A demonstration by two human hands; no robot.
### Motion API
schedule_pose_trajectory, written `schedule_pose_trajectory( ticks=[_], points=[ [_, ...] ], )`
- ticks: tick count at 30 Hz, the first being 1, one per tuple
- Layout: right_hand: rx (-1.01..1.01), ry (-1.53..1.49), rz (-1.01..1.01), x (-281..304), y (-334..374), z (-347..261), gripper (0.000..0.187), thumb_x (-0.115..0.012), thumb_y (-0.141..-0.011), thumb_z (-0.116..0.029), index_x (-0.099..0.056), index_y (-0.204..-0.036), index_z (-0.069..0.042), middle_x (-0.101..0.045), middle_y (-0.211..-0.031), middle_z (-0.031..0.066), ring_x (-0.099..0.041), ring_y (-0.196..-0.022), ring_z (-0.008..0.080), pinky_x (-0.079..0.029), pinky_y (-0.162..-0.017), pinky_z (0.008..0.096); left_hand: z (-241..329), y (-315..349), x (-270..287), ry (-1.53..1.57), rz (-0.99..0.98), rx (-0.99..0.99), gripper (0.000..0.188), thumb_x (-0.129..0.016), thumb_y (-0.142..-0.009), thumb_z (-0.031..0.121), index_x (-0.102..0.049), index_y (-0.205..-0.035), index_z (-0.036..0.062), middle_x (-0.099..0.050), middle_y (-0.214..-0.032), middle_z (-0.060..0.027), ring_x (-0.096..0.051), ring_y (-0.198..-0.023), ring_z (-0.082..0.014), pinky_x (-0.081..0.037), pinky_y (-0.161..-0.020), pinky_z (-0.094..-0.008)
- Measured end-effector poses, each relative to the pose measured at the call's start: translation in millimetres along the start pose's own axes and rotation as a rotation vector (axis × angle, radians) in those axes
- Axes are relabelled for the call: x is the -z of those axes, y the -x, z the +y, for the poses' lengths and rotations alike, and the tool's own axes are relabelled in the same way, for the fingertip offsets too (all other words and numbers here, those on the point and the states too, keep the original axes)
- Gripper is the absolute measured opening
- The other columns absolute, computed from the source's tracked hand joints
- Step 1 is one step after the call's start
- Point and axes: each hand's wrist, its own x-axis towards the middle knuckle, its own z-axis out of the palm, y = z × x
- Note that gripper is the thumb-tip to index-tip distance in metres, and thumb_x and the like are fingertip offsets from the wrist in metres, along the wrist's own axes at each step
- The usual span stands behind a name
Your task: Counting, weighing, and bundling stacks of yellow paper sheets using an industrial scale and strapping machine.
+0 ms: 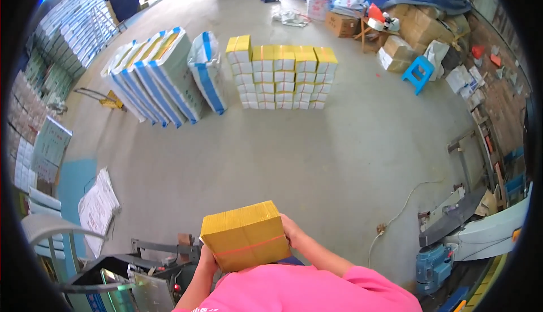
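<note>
Close against my pink-sleeved body I hold a thick block-shaped bundle of yellow paper [243, 235], with a thin red band around it. My left hand [207, 260] grips its left side, mostly hidden behind the lower corner. At the opposite side my right hand [291, 230] presses against the bundle, its fingertips partly out of sight. Farther ahead on the floor stands a stack of similar bundles [283, 80], yellow on top and white on the front faces. Its leftmost column rises a little higher than the others.
Left of the stack stand several tall white sacks with blue stripes [161, 80]. A blue stool [418, 74] and cardboard boxes [421, 26] are at the right. A cable [396, 204] crosses the floor near a blue motor [434, 269]. Machine parts [136, 283] flank me on the left.
</note>
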Motion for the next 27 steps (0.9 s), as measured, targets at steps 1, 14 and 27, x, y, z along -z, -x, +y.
schedule_pose_trajectory(
  ticks=[1,14,27],
  points=[
    [0.01,-0.007,0.003,10,-9,-13,0.05,-0.052,-0.095,-0.034,-0.046,-0.137,-0.007,-0.063,-0.107,0.0043,-0.059,-0.097,0.0168,-0.05,-0.083,0.0362,10,-22,-18,0.052,-0.018,-0.05,0.039,-0.051,-0.097,0.032,-0.056,-0.125,0.0052,-0.064,-0.114,-0.0082,-0.064,-0.1,-0.0215,-0.054,-0.078,-0.0368],
    [0.317,-0.354,0.212,82,-197,-228,0.036,-0.048,-0.101,-0.031,-0.056,-0.126,-0.007,-0.062,-0.104,0.0027,-0.059,-0.095,0.013,-0.051,-0.082,0.0294,217,-290,-188,-0.027,-0.238,-0.017,0.056,-0.048,-0.097,0.049,-0.051,-0.13,0.0037,-0.06,-0.122,-0.0125,-0.061,-0.109,-0.0234,-0.053,-0.087,-0.0389],
    [0.197,-0.082,0.109,131,-391,-545,0.044,-0.039,-0.104,-0.039,-0.057,-0.126,-0.006,-0.063,-0.116,0.0065,-0.061,-0.102,0.0173,-0.052,-0.085,0.0339,400,-463,-353,0.243,-0.067,-0.011,0.052,-0.041,-0.101,0.049,-0.052,-0.13,0.0071,-0.06,-0.123,-0.0102,-0.061,-0.11,-0.0242,-0.052,-0.092,-0.0413]
  ],
)
